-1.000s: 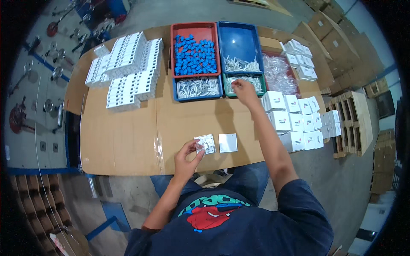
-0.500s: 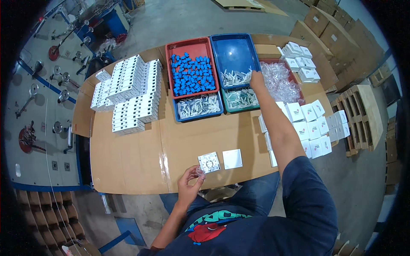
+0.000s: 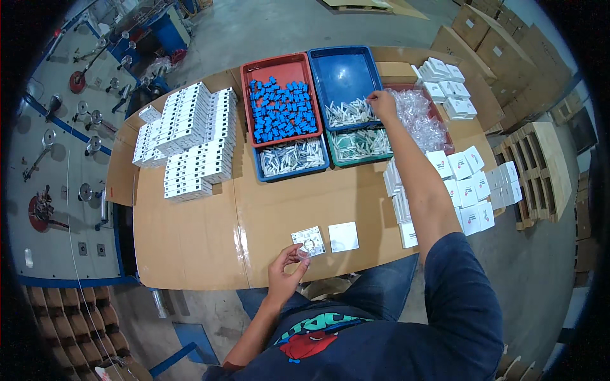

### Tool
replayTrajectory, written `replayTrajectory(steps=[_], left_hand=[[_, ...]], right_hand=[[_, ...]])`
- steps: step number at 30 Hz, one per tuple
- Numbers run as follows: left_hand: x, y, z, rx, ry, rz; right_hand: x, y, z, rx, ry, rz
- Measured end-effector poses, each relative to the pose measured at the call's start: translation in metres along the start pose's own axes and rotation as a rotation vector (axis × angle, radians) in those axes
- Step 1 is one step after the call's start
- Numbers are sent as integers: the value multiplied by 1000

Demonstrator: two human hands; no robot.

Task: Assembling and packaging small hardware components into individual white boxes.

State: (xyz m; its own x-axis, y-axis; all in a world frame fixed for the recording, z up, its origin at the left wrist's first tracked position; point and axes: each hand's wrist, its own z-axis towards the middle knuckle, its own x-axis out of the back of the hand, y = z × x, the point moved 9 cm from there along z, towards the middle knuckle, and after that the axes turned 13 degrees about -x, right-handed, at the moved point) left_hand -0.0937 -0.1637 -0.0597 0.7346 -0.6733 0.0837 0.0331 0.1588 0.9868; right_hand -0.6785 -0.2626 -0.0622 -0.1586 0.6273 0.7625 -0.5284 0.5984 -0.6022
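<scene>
My left hand [image 3: 286, 272] is at the near edge of the cardboard-covered table, its fingers closed on a small clear plastic piece [image 3: 303, 254]. That piece overlaps the lower corner of a square white plate with a patterned inner face [image 3: 309, 240]. Just right of it lies a plain white square plate [image 3: 344, 236]. My right hand [image 3: 384, 106] reaches far forward to the right side of a blue tray [image 3: 343, 70], fingertips pinched by the slim white pieces [image 3: 348, 113] at its near end. What they pinch is too small to make out.
A red tray [image 3: 246, 101] holds blue parts. In front, a blue tray [image 3: 260, 174] and a green tray [image 3: 359, 162] hold slim pale pieces. Clear plastic pieces [image 3: 416, 117] fill another tray. White boxes are stacked left [image 3: 197, 159] and right [image 3: 467, 190].
My right hand has lifted slightly and shifted a little from the white pieces, with its fingers now more visible. My left hand stays by the patterned plate, holding the clear piece.
</scene>
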Motion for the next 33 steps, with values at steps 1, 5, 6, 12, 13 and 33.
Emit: replayTrajectory(steps=[1,5,6,12,13,33], left_hand=[[-1,1,1,-6,-10,14],[1,5,0,-10,3,7],[1,6,1,-19,10,11],[-3,7,6,-30,16,-14],[0,5,5,-25,35,-7],[-8,26,18,-165,79,-31]], right_hand=[[3,-1,0,-4,2,5],[13,-12,-10,-24,10,69],[15,-13,-15,-23,10,68],[49,10,-34,-37,141,114],[49,-1,-46,-35,125,112],[97,-176,-400,-51,-772,464]])
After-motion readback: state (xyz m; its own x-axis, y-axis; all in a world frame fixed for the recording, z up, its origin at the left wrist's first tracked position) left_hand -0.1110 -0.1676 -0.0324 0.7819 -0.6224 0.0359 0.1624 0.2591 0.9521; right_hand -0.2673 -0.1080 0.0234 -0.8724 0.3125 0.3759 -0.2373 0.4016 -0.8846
